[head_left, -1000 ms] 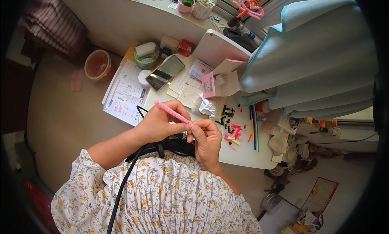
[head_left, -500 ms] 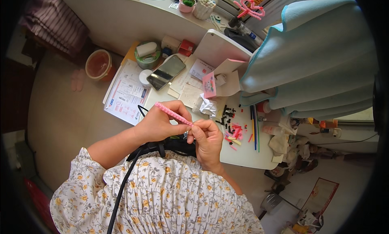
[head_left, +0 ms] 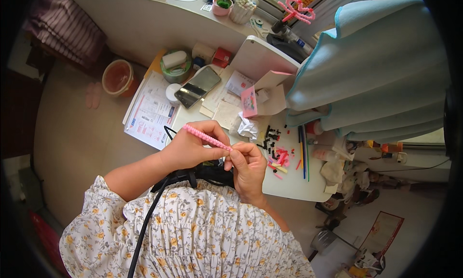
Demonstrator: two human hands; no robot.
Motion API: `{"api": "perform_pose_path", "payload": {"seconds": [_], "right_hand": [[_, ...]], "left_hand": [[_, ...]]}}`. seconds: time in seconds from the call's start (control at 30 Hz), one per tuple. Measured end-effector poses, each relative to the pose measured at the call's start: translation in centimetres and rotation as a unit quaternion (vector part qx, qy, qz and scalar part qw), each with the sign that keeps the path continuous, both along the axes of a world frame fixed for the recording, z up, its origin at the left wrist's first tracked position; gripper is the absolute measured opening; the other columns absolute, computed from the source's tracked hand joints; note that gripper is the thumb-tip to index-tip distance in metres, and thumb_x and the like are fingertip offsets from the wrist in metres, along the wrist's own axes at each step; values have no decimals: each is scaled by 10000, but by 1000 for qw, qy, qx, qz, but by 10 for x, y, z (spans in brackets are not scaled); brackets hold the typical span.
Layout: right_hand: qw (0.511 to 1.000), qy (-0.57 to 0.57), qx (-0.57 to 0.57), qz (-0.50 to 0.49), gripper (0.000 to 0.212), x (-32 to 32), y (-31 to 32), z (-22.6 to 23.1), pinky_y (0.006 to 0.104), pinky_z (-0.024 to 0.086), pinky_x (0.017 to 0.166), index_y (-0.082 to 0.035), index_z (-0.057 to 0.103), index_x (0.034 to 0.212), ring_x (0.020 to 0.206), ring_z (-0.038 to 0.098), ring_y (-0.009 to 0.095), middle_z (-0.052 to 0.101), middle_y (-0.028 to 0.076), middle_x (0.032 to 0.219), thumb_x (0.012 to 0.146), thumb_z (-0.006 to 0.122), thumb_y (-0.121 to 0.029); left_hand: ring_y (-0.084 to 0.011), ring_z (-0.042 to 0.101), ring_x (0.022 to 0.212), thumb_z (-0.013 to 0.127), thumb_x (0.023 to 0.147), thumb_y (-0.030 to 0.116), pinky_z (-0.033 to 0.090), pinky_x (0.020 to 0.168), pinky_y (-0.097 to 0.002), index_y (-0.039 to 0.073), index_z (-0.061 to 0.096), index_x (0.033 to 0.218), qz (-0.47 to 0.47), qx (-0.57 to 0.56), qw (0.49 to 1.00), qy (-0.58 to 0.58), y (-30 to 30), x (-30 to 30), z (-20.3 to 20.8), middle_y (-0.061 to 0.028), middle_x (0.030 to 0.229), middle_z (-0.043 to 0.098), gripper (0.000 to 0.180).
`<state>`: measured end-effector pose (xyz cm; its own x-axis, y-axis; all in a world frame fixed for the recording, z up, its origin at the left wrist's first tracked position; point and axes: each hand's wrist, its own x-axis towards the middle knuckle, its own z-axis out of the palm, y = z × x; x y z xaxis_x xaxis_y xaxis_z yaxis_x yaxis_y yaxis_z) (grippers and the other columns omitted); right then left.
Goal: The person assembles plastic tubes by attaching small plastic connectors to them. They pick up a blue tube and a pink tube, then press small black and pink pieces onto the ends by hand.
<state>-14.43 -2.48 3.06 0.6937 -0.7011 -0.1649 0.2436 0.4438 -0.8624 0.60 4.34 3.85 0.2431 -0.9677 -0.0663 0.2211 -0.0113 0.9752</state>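
Note:
A slim pink stick with a bumpy, beaded-looking surface (head_left: 205, 136) slants across my two hands above the table's near edge. My left hand (head_left: 185, 150) is closed around it, and its upper left end pokes out past the fingers. At the stick's lower right end, my right hand (head_left: 248, 169) pinches with thumb and forefinger; the tip itself is hidden between the fingers. To the right of my hands, small black pieces (head_left: 275, 133) and short pink and red pieces (head_left: 282, 155) lie scattered on the white table (head_left: 294, 189).
Long thin sticks (head_left: 303, 152) lie beyond the small pieces. Crumpled white tissue (head_left: 248, 127), an open pink box (head_left: 249, 102), a phone (head_left: 197, 86) and printed papers (head_left: 152, 109) cover the far and left parts. A blue curtain (head_left: 371, 71) hangs at right; a black cable (head_left: 147, 215) crosses my lap.
Both hands keep their grip on the pink stick. The stick's upper left end has dipped very slightly, and my right hand has shifted a touch to the right.

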Motion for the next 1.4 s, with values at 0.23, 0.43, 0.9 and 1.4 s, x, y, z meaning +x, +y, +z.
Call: {"api": "perform_pose_path", "payload": {"seconds": [0.23, 0.43, 0.9, 1.4], "right_hand": [[1000, 2, 2, -19, 78, 0, -2, -2, 200, 427, 561, 32, 534, 871, 594, 507, 102, 560, 79, 771, 850, 555, -39], [1000, -1, 7, -11, 95, 0, -1, -2, 195, 422, 554, 30, 536, 874, 592, 506, 99, 564, 81, 778, 852, 560, -59], [1000, -6, -2, -2, 109, 1, -2, -3, 204, 414, 507, -3, 535, 863, 576, 496, 119, 548, 83, 762, 836, 589, -94], [1000, -5, -8, -5, 75, 1, -1, -1, 199, 410, 532, 7, 512, 850, 579, 485, 102, 539, 75, 762, 855, 551, -56]], "left_hand": [[-100, 561, 783, 689, 747, 63, 456, 697, -228, 17, 543, 826, -30, 43, 990, 131, -1, 1, 0, -53, 838, 594, 173], [-123, 585, 780, 692, 738, 52, 469, 708, -244, 15, 546, 824, -18, 81, 974, 211, -1, 3, 2, -78, 834, 615, 173], [-110, 584, 770, 679, 751, 54, 473, 691, -226, 11, 546, 824, -9, 85, 973, 217, -1, 3, -1, -70, 824, 606, 158], [-105, 569, 775, 690, 738, 34, 465, 700, -230, 21, 530, 817, -14, 74, 981, 177, -1, 1, -1, -61, 827, 596, 179]]}}
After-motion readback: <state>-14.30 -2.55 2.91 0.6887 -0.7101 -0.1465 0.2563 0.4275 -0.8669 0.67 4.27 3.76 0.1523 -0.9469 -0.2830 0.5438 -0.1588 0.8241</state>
